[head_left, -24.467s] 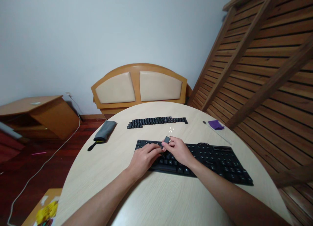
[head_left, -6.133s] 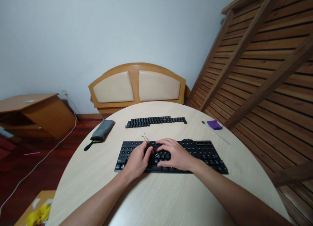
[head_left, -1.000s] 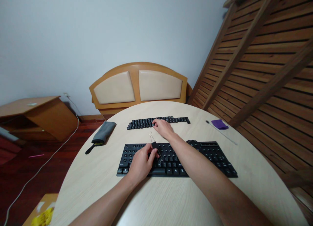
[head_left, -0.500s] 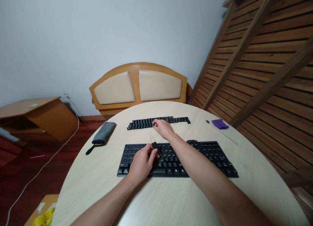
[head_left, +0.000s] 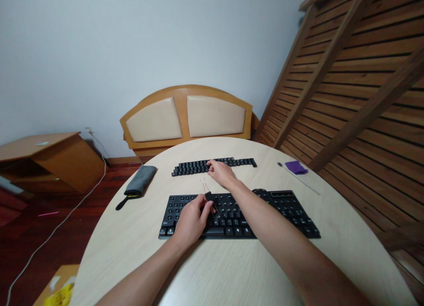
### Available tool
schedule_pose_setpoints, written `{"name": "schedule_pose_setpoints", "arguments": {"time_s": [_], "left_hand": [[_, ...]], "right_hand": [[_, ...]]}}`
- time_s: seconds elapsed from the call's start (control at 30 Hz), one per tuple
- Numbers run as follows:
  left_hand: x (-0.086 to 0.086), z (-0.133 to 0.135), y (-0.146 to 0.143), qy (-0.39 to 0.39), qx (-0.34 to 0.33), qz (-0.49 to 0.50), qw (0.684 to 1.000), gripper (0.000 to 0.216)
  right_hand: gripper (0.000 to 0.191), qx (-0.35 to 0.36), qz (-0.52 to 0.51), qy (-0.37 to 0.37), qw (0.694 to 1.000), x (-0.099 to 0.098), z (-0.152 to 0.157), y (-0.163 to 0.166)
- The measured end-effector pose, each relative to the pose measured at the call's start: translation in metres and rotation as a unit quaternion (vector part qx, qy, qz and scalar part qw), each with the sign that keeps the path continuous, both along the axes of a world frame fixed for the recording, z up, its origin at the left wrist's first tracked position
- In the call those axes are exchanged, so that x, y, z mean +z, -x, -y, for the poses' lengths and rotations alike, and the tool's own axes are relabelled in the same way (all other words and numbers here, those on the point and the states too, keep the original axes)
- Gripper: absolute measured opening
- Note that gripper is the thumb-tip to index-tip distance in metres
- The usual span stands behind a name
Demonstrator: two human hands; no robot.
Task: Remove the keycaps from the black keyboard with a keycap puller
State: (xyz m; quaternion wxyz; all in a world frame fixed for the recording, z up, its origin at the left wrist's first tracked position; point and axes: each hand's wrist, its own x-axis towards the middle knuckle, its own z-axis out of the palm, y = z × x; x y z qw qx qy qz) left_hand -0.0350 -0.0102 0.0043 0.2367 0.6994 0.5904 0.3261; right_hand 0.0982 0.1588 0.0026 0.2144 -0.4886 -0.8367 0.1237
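Note:
A black keyboard [head_left: 212, 232] lies on the round table with many keycaps off its upper rows. My left hand [head_left: 194, 215] rests over its left half, closed around the black handle of a wire keycap puller [head_left: 208, 196]. Two looped wire ends of the puller point away from me, past the keyboard's back edge. Beyond the keyboard, loose black keycaps [head_left: 192, 167] stand in slanted rows. My right hand [head_left: 222, 172] reaches across the keyboard to the front of these rows. Its thumb and index finger are apart, and nothing shows between them.
A grey pouch [head_left: 141, 181] with a black loop lies on the left of the table [head_left: 132, 248]. To the right are a purple cloth [head_left: 296, 167] and a thin stick with a dark tip [head_left: 300, 179]. A wooden headboard [head_left: 185, 94] stands behind the table.
The right thumb and index finger have spread slightly apart beside the loose keycaps. My left hand and the puller stay in place. The view has shifted a little.

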Motion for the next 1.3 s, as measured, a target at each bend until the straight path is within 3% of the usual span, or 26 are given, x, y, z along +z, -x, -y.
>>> {"name": "schedule_pose_setpoints", "arguments": {"time_s": [0.17, 0.33, 0.47, 0.53, 0.83, 1.3], "left_hand": [[-0.003, -0.001, 0.001, -0.001, 0.002, 0.000, 1.000, 0.027], [-0.002, -0.001, 0.001, -0.004, 0.002, 0.004, 1.000, 0.026], [-0.001, -0.001, 0.001, -0.012, -0.004, 0.002, 1.000, 0.026], [-0.001, -0.001, 0.001, -0.012, -0.006, 0.000, 1.000, 0.026], [0.010, 0.005, 0.009, -0.033, 0.022, -0.046, 0.998, 0.025], [0.010, 0.002, 0.007, -0.038, -0.023, 0.034, 0.998, 0.031]], "right_hand": [[0.032, 0.048, 0.045, 0.030, 0.997, 0.031, 0.013, -0.019], [0.031, 0.127, 0.081, 0.069, 0.986, 0.049, 0.057, -0.054], [0.052, 0.198, 0.063, 0.107, 0.972, 0.041, 0.093, -0.078], [0.053, 0.221, 0.035, 0.114, 0.968, 0.033, 0.103, -0.085], [0.048, 0.235, -0.009, 0.058, 0.970, 0.004, 0.109, -0.071], [0.027, 0.215, -0.085, 0.023, 0.973, 0.001, 0.111, -0.060]]}}
